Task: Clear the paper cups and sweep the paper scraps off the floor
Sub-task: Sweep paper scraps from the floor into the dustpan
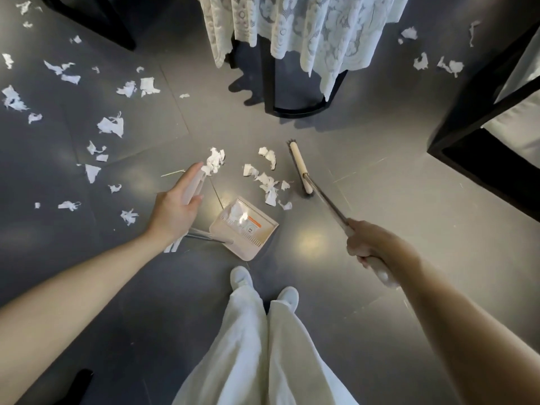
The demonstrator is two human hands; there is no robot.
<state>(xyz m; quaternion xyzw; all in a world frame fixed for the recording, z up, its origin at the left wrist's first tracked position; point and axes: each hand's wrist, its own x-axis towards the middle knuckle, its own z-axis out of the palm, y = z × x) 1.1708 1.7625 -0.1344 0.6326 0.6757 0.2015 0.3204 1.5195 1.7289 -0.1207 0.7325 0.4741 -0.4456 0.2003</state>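
My left hand [175,207] holds the pale handle [193,184] of a long-handled beige dustpan [248,232], thumb against one side and fingers lying along the other. The pan stands on the grey floor in front of my feet, with some paper scraps [236,212] inside. My right hand [368,244] grips the broom handle [327,201]. The broom head [299,168] rests on the floor just right of a small heap of white paper scraps [268,184] beyond the pan's mouth. More scraps [111,125] are strewn over the floor to the left. No paper cups are in view.
A table with a white lace cloth [306,27] and black legs [270,80] stands ahead. A black-framed piece of furniture [479,133] is at the right, with scraps [450,65] beside it. Another black leg [117,27] is at top left. My white shoes [241,277] are behind the pan.
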